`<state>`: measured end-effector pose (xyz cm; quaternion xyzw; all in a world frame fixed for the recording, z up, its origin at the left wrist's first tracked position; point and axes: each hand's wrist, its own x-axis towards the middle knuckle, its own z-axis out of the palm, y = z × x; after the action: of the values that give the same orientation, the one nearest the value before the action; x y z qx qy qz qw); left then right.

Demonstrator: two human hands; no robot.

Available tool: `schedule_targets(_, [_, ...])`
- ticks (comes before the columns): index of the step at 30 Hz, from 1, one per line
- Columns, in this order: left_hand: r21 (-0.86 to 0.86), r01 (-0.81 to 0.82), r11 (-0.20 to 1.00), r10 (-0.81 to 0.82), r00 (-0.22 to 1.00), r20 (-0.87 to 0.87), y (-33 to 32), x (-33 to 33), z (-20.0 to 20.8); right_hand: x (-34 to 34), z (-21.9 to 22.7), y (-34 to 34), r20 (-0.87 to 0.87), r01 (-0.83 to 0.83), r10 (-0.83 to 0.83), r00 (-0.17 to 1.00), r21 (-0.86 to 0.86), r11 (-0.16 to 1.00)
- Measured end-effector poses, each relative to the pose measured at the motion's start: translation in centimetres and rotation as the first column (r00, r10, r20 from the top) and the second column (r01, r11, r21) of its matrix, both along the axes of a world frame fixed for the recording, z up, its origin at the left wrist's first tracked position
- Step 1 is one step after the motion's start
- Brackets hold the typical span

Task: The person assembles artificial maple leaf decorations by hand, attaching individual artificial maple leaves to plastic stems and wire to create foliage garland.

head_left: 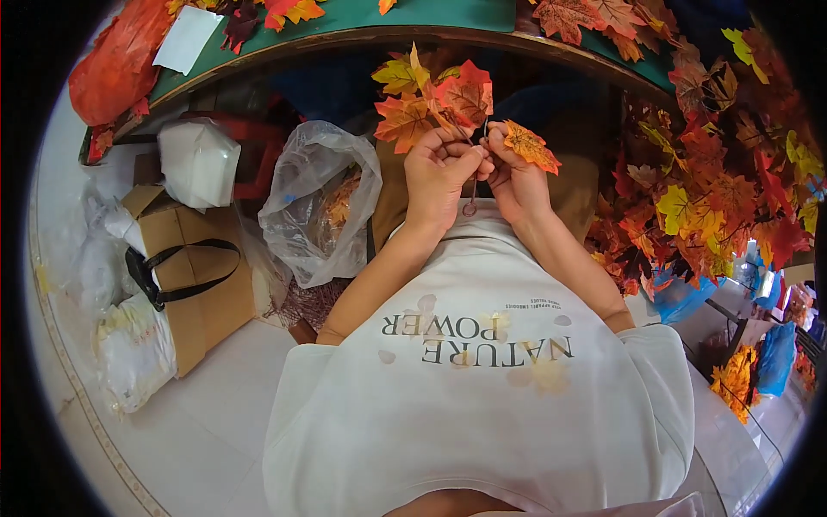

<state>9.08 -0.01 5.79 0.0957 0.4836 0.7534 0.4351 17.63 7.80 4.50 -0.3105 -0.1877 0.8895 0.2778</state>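
Sprig [466, 91], red-orange and yellow, in pinch of left hand [439, 175]; orange leaf [533, 147] in right hand [519, 179]

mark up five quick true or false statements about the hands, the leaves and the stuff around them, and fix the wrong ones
1. The left hand grips a leaf spray with red, orange and yellow leaves. True.
2. The small orange leaf sticks out beside the left hand. False: it sticks out beside the right hand.
3. A clear plastic bag stands between the cardboard box and the person's left arm. True.
4. The tabletop is bright red. False: it is green.
5. A big mass of autumn leaves is on the person's right. True.
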Motion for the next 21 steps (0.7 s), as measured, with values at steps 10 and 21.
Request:
schedule_targets(10, [0.021, 0.048, 0.999, -0.048, 0.999, -0.008, 1.6, -1.3, -0.2, -0.9, -0.9, 1.3, 0.056, 0.002, -0.013, 0.998, 0.194, 0.981])
schedule_targets(21, [0.071, -0.019, 0.997, 0.007, 0.984, 0.179, 3.0, -1.2, 0.9, 2.2, -1.8, 1.5, 0.246, -0.166, -0.405, 0.881, 0.961, 0.221])
